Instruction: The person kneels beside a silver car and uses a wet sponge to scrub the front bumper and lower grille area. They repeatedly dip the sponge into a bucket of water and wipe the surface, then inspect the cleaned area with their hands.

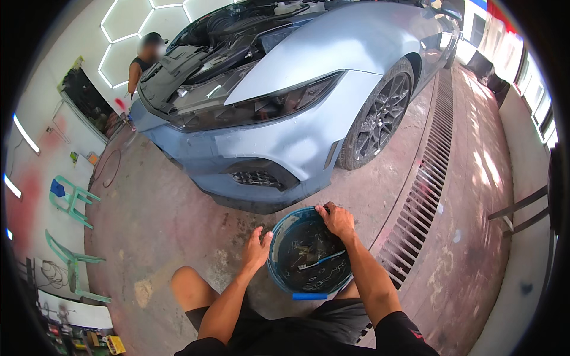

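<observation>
A dark teal bucket [272, 262] of water stands between my knees, in front of a blue-grey car's front bumper [285, 151]. My right hand [337, 219] grips the far right of its rim, fingers curled over the edge. My left hand [257, 250] is beside the rim on the left, fingers apart and holding nothing; whether it touches the bucket is hard to tell. A toothbrush [321, 260] with a blue and white handle lies in the water. A blue grip [310, 296] shows at the bucket's near side.
The car's hood is up, its headlight [267, 104] and front wheel [378, 115] facing me. A floor drain grate [423, 200] runs along the right. Green plastic chairs [73, 262] line the left wall. Another person [141, 62] stands beyond the car's front, at the upper left.
</observation>
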Tool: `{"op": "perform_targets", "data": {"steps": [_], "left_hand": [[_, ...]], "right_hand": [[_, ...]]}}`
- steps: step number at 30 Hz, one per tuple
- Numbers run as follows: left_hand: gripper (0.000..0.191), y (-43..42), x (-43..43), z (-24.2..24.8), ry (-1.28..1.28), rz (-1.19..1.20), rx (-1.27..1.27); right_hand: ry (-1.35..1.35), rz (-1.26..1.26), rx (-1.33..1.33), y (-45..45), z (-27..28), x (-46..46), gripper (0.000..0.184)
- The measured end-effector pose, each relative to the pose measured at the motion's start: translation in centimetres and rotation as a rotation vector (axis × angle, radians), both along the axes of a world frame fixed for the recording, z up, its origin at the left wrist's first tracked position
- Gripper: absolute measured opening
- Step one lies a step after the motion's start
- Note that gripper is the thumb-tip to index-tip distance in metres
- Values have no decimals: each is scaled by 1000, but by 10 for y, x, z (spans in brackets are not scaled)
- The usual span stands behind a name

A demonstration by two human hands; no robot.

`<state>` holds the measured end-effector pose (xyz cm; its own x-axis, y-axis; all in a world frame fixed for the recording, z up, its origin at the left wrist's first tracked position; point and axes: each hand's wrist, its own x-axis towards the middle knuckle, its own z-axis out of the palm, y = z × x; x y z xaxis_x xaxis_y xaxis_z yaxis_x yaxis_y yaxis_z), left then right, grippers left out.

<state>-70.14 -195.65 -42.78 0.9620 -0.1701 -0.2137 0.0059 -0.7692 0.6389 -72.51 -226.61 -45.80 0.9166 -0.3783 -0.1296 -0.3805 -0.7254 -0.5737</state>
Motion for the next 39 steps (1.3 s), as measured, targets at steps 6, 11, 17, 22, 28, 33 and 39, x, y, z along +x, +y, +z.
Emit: {"op": "perform_targets", "data": {"steps": [6,11,17,22,28,33,39], "left_hand": [[44,37,8,46,-245,-428,10],[41,74,23,17,-280,-626,-18],[43,81,35,22,-211,-676,-131],[43,107,67,14,-19,-525,-134],[39,168,32,35,251,-89,-216],[43,223,-20,123,426,-72,-173],[46,306,-63,219,551,-44,-133]], "right_hand": [[-5,-30,-56,5,-2,3,67],[11,-70,-128,31,9,23,68],[42,-88,-203,28,5,24,61],[25,-102,-262,23,19,24,50],[-89,-156,-41,126,105,27,18],[178,-16,267,190,201,-69,63],[458,179,276,256,331,-158,62]]}}
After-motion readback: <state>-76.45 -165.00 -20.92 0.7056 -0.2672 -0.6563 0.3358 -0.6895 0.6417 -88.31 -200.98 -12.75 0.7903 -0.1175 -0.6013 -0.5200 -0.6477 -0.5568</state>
